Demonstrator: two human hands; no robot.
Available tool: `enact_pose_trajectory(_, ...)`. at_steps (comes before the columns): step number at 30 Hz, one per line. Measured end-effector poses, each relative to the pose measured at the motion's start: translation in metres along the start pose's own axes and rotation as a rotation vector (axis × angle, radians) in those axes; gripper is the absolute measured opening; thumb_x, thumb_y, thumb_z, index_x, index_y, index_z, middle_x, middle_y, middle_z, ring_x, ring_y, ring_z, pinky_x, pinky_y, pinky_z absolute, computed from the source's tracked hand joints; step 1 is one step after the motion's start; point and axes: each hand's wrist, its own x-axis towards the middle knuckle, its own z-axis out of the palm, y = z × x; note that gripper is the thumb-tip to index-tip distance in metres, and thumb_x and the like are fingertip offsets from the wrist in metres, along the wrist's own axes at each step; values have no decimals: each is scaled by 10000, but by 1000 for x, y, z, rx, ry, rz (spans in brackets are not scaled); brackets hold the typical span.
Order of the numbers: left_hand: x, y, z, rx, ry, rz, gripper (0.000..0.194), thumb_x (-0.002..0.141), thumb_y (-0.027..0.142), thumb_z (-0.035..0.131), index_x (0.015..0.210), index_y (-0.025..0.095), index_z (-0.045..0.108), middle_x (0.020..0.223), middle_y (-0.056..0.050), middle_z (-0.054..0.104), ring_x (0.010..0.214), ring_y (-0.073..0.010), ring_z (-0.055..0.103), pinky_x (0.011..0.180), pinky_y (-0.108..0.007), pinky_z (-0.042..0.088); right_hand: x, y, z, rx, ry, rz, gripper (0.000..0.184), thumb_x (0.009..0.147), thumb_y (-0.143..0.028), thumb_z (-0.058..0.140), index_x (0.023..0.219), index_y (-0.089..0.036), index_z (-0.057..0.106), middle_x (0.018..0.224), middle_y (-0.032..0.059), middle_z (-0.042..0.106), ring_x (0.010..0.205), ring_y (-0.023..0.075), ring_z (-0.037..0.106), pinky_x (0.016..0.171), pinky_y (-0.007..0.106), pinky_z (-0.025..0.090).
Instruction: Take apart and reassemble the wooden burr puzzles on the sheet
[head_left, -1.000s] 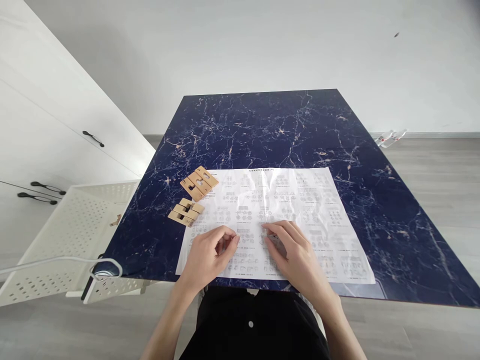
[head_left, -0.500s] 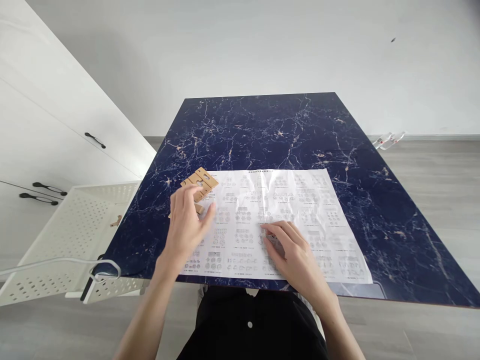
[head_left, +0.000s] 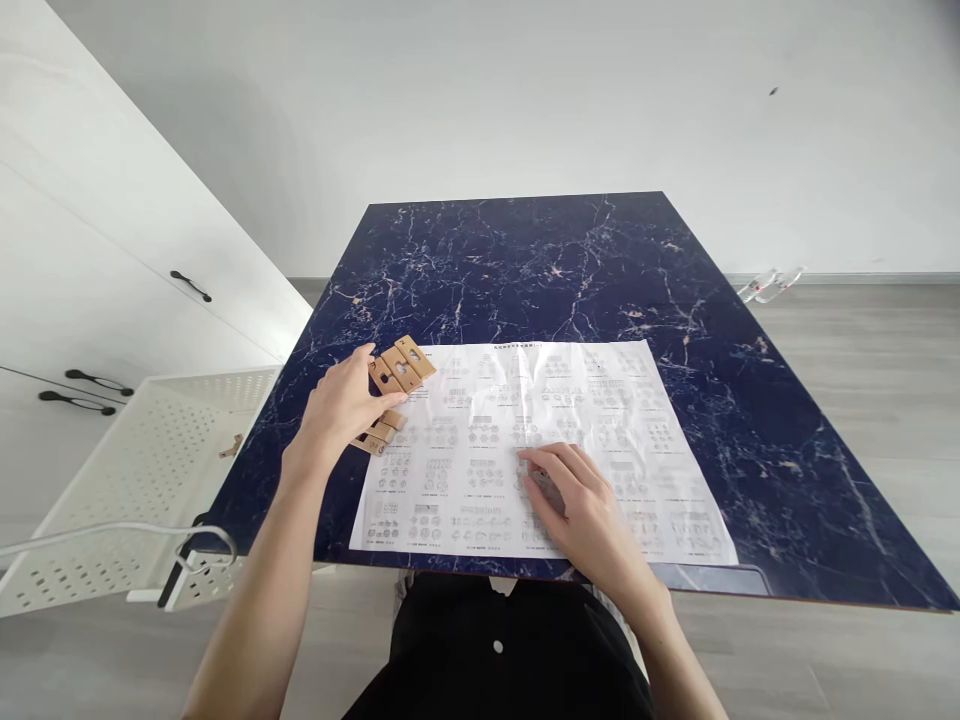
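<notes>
My left hand (head_left: 341, 405) is at the left edge of the printed sheet, its fingertips and thumb on either side of a flat wooden puzzle piece (head_left: 385, 378) with a dark cut-out. That piece lies against two similar ones, including a numbered wooden piece (head_left: 415, 356). Below the thumb is a second group of small wooden pieces (head_left: 381, 432), partly covered by the hand. My right hand (head_left: 581, 500) rests on the creased white sheet (head_left: 442, 480), fingers bent loosely and thumb apart. Grey shading shows between thumb and forefinger; I cannot tell whether anything lies there.
The sheet, with rows of small printed diagrams, lies along the near edge of a dark blue marbled table (head_left: 495, 260). A white perforated basket (head_left: 112, 500) with a white cable (head_left: 135, 522) stands at left, near a white cabinet (head_left: 112, 250). Clear bottles (head_left: 772, 285) are beyond the right edge.
My left hand has shifted left, from over the wooden pieces to their left side, uncovering more of both groups. My right hand stays in place on the sheet.
</notes>
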Motion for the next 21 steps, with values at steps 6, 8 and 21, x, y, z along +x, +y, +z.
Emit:
enact_pose_trajectory(6,15,-6,2,-72,-45,93,963,894,535,836,1679,191,395,1605,-195,593,1241,-368,733,1026,-457,575,0,-1,0,-11,1,-4,263,1125,-207,520,1362,-260,621,1222,111,718,1143,296,690,931,485,637)
enact_pose_trajectory(8,22,-5,2,-66,-79,134,1029,879,649,807,1694,189,377,1658,-198,532,1332,-396,683,1067,-459,556,1,0,0,-12,2,-7,258,1126,-212,517,1356,-257,625,1219,111,722,1141,295,694,932,489,639)
enact_pose_trajectory(21,58,17,10,177,-125,306,1202,849,918,595,1768,225,247,1823,-141,287,1607,-468,386,1261,-559,399,2,-1,-1,-13,2,-13,264,1125,-192,512,1360,-252,614,1216,113,720,1138,300,690,938,484,628)
